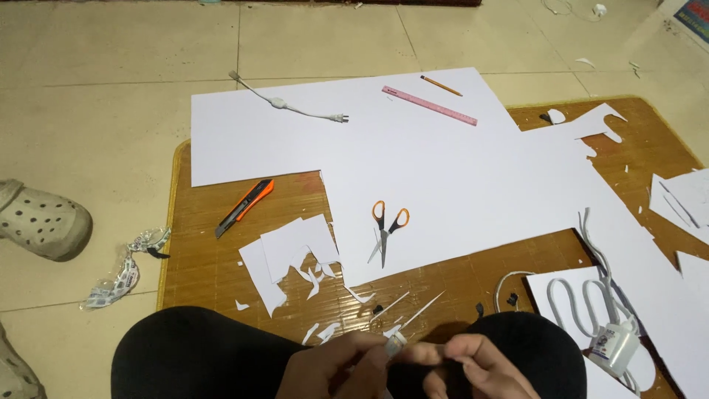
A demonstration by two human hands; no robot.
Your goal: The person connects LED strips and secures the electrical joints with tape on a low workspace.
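Over at the far left a pale perforated clog [40,222] sits on the tiled floor, with a crumpled clear wrapper [122,270] just beside the woven mat [199,258], pushed off where it will not get in the way. On the mat an orange utility knife [247,207] lies near a heap of white paper offcuts [288,258], probably dropped where the cutting was done.

Low in front, the left hand [336,366] is curled closed around a slim white tool [395,341], thumb and fingers pinching it close to its tip for control. The right hand [473,366] is closed too, fingers bunched against something dark at that tip; what it is I cannot tell.

Orange-handled scissors [385,229] rest on the big white sheet [443,170], within easy reach. Further back lie a pink ruler [428,106] and 1 pencil [441,86]. At the right, a small glue bottle [614,347] stands near a white cord [591,236].
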